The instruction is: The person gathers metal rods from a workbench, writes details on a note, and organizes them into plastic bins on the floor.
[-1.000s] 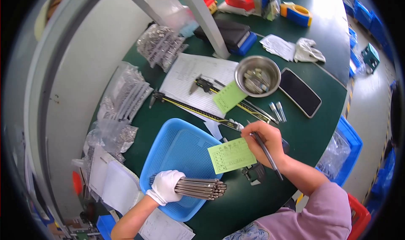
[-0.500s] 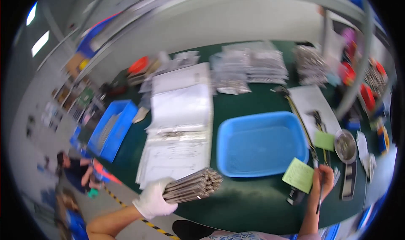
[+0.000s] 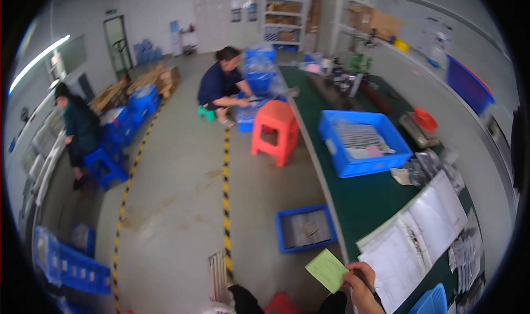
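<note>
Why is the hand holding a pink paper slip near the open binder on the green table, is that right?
Not quite: the head view shows the paper slip is light green, not pink. The right hand does hold it near the open binder on the green table.

We get one view only: the head camera (a wide fisheye) faces out across the workshop floor, left of the green table point(image 3: 367, 201), whose near end sits close and far end runs well off.
</note>
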A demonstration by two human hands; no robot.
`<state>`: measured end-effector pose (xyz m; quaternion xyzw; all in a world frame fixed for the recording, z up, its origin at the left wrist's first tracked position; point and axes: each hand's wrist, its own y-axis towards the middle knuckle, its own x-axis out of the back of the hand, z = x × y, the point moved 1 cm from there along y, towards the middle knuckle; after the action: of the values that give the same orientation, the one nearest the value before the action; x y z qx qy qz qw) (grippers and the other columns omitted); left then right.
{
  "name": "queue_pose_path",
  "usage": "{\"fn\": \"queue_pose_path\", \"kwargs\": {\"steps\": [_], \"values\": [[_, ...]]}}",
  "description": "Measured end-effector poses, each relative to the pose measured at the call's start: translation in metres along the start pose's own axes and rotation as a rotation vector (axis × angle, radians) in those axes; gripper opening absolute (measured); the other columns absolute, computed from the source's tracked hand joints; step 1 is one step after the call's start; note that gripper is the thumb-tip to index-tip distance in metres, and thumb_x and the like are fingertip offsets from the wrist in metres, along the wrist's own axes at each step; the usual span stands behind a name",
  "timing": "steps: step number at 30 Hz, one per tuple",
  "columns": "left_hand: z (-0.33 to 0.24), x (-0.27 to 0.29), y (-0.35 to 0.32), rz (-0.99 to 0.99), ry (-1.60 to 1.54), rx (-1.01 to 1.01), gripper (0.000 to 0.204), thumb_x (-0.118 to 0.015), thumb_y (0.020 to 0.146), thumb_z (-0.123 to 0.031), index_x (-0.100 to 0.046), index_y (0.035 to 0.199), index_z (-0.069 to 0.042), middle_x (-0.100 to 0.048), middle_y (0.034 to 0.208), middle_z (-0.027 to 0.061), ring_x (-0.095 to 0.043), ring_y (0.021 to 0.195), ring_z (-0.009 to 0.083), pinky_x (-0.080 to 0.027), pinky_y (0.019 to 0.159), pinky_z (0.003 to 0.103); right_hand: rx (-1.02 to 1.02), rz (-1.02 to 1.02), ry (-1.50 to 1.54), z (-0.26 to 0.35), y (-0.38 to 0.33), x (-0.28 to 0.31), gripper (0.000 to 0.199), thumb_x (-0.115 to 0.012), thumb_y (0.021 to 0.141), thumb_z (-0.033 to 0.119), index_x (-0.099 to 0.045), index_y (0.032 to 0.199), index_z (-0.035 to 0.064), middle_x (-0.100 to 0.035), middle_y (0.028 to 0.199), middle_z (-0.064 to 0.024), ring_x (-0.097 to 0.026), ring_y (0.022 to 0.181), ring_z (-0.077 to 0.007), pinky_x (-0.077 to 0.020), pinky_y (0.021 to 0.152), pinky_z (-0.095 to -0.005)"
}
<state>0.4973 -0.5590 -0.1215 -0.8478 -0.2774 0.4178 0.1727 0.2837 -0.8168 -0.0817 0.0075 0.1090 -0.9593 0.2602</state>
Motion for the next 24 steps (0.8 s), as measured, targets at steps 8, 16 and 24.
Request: {"fn": "queue_pose_path", "kwargs": {"steps": [8, 16, 24], "values": [[-0.132, 0.043, -0.092, -0.155, -0.309, -0.196, 0.025, -0.064, 0.068, 0.001, -0.050, 0.088, -0.005, -0.052, 0.071, 0.0045, -0.054, 0.065, 0.0176, -0.046, 0.066, 0.032, 0.129, 0.556, -0.084, 0.059, 0.007, -0.293, 0.013, -0.058, 0.076, -0.001, -0.053, 0.087, 0.0021, -0.054, 0.076, -0.0033, -0.054, 0.066, -0.0100, -0.0468, 0.056, -0.0233], [-0.232, 0.099, -0.052, -0.251, -0.699, -0.444, 0.026, -0.065, 0.074, -0.006, -0.049, 0.094, -0.007, -0.053, 0.074, 0.0042, -0.055, 0.070, 0.0189, -0.047, 0.070, 0.036, 0.477, 0.691, -0.024, 0.056, 0.048, -0.459, 0.013, -0.058, 0.077, -0.005, -0.053, 0.087, 0.0019, -0.048, 0.082, -0.0019, -0.050, 0.066, -0.0055, -0.0419, 0.054, -0.0163], [-0.337, 0.163, 0.050, -0.305, -0.457, -0.730, 0.030, -0.064, 0.077, -0.019, -0.051, 0.100, -0.004, -0.057, 0.081, 0.0070, -0.057, 0.075, 0.0195, -0.048, 0.073, 0.035, 0.602, 0.669, -0.016, 0.058, 0.166, -0.588, 0.009, -0.059, 0.074, -0.004, -0.055, 0.078, 0.0035, -0.051, 0.074, -0.0023, -0.050, 0.064, -0.0084, -0.0404, 0.050, -0.0198]]}}
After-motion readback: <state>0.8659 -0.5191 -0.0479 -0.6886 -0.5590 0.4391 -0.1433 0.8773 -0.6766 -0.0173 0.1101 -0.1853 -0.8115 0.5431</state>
